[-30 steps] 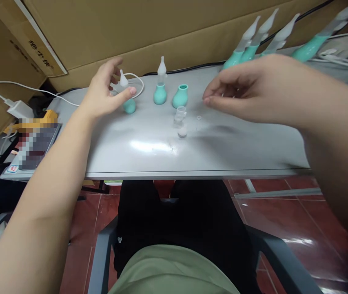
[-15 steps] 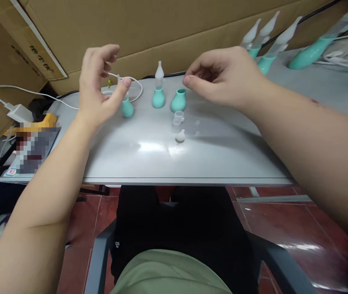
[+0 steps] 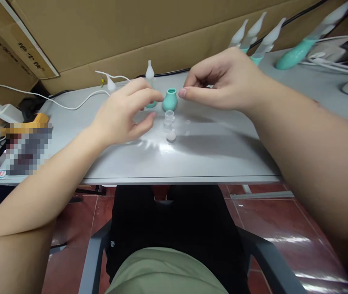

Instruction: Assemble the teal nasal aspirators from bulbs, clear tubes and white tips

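Observation:
A teal squeeze bulb (image 3: 169, 102) with an open top stands upright on the grey table between my hands. In front of it are a clear plastic cup-shaped piece (image 3: 169, 119), a small whitish nozzle piece (image 3: 171, 136) and tiny clear bits (image 3: 187, 127). My left hand (image 3: 127, 108) reaches in from the left, thumb and fingers apart, holding nothing. It partly hides an assembled bulb aspirator (image 3: 149, 73) and another one's white tip (image 3: 111, 84). Just right of the bulb hovers my right hand (image 3: 219, 79), its thumb and bent fingers apart; nothing shows in its grasp.
Several teal aspirators (image 3: 296, 55) with white tips stand at the back right, beside white cables. A cardboard wall (image 3: 100, 36) closes the back. On the left are a white charger (image 3: 10, 113), a cable and a blurred-out flat item (image 3: 28, 151).
My left hand has moved right and down from the left aspirator toward the open bulb. My right hand stays close to the bulb. The view has shifted slightly right.

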Available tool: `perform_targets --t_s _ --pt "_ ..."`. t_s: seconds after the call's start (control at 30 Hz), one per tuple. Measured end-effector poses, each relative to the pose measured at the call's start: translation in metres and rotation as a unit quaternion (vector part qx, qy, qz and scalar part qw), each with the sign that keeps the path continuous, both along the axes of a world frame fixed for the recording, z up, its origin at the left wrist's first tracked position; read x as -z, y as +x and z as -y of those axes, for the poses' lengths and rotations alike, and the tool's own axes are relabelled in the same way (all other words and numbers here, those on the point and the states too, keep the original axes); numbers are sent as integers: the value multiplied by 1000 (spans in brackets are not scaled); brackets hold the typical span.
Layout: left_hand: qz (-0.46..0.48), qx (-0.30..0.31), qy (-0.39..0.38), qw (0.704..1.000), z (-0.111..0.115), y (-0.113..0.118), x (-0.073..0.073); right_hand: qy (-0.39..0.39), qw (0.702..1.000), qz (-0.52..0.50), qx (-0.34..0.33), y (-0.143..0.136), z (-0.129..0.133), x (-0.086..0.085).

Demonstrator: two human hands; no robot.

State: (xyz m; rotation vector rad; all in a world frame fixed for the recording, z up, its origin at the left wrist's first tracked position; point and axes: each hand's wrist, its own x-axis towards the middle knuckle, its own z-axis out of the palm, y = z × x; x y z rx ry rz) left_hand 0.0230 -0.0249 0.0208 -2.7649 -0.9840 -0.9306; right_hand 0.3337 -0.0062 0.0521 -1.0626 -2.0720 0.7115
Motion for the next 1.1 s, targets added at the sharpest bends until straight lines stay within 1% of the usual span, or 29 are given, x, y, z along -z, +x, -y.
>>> perform_targets --t_s 0.1,0.2,0.3,0.37,0.43,0.53,0.63,0.77,0.87,0.93,1.0,1.1 --pt "-29 2 -63 998 0 15 -5 -21 999 22 -9 1 -1 -1" --pt "-49 -13 -120 991 -2 26 -14 -33 998 49 -36 4 -4 -1" --pt "-52 -27 -155 986 -8 36 -19 -38 993 99 -42 8 -8 -2" --pt "-42 -27 -165 985 -12 41 -20 -52 985 160 -28 11 -12 -6" --pt "-31 -26 -179 983 -14 44 -18 -79 971 226 -22 13 -15 -10" --pt "-18 -23 -201 979 -13 45 -12 -115 948 293 -53 16 -20 -16" --pt "-13 -6 -186 982 -11 43 -5 -107 942 308 -75 17 -24 -17" --pt "-16 21 -168 986 -17 40 10 -86 940 319 -88 23 -36 -5" --pt "6 38 -161 986 -25 39 23 -83 945 292 -120 31 -45 4" --pt "23 54 -149 987 -28 38 28 -96 948 275 -130 36 -48 4" --pt "45 68 -119 989 -29 36 29 -119 946 276 -122 38 -46 2" --pt "85 74 -50 992 -25 33 23 -155 939 285 -112 34 -39 0"
